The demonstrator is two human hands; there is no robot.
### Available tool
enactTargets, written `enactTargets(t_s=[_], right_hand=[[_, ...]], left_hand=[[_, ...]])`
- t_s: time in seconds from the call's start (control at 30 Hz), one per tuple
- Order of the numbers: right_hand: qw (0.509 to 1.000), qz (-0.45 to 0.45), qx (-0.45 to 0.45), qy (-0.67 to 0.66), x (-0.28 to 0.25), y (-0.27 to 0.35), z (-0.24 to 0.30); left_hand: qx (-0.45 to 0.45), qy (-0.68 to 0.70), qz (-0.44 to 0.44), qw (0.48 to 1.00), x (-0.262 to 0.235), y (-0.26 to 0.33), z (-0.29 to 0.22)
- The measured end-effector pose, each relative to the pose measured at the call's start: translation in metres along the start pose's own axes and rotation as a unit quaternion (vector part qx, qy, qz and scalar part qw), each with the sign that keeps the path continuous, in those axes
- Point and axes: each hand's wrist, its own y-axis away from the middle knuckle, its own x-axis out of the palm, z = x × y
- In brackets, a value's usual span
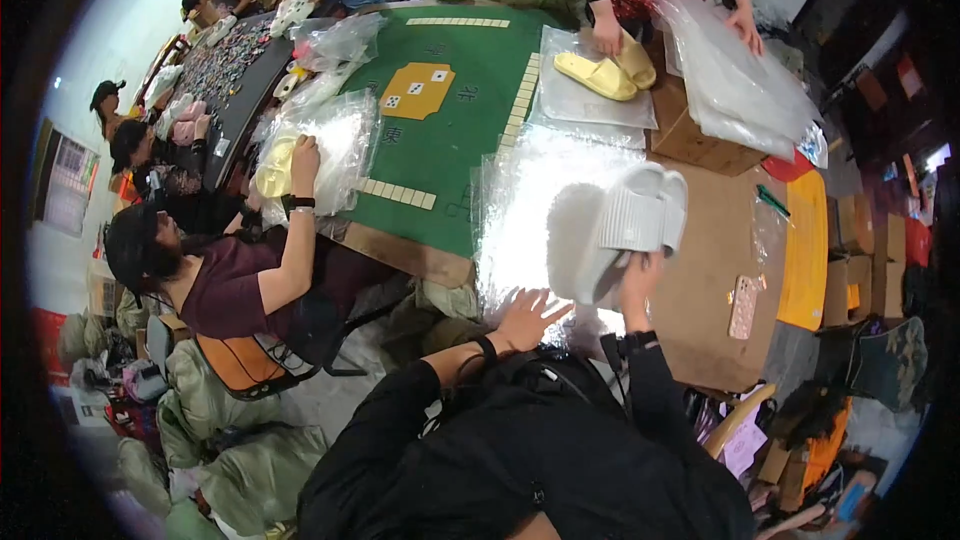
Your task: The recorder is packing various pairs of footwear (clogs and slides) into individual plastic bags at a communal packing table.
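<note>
A pair of pale grey slide sandals (pixel 632 215) is in my right hand (pixel 640 288), whose fingers close round the sandals at their near end. The sandals are held together above the right part of a stack of clear plastic bags (pixel 512 225), which reflects light strongly. On the near edge of that stack rests my left hand (pixel 532 320), its fingers spread and nothing gripped in them. Part of the sandals' far side is hidden behind the front one.
Across the table, a person's hand (pixel 607 35) touches yellow slides (pixel 595 75) on bags. More plastic bags (pixel 735 80) lie on a cardboard box (pixel 700 125). At left, another person (pixel 235 285) handles yellow footwear (pixel 275 168). A phone (pixel 743 307) lies at right.
</note>
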Motion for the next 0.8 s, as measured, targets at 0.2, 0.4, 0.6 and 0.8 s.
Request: enactTargets(t_s=[0.2, 0.4, 0.6, 0.8], right_hand=[[0.992, 0.093, 0.063, -0.057, -0.085, 0.000, -0.031], [0.969, 0.222, 0.079, 0.079, -0.118, 0.045, -0.034], [0.939, 0.240, 0.195, -0.149, -0.130, 0.078, -0.032], [0.864, 0.313, 0.320, -0.233, -0.144, 0.065, -0.031]], left_hand=[[0.026, 0.046, 0.081, 0.995, 0.009, -0.010, 0.000], [0.022, -0.018, 0.058, 0.998, 0.039, -0.015, 0.017], [-0.044, 0.028, 0.051, 0.997, 0.045, -0.039, 0.019], [-0.038, 0.096, 0.065, 0.993, -0.004, -0.045, 0.016]])
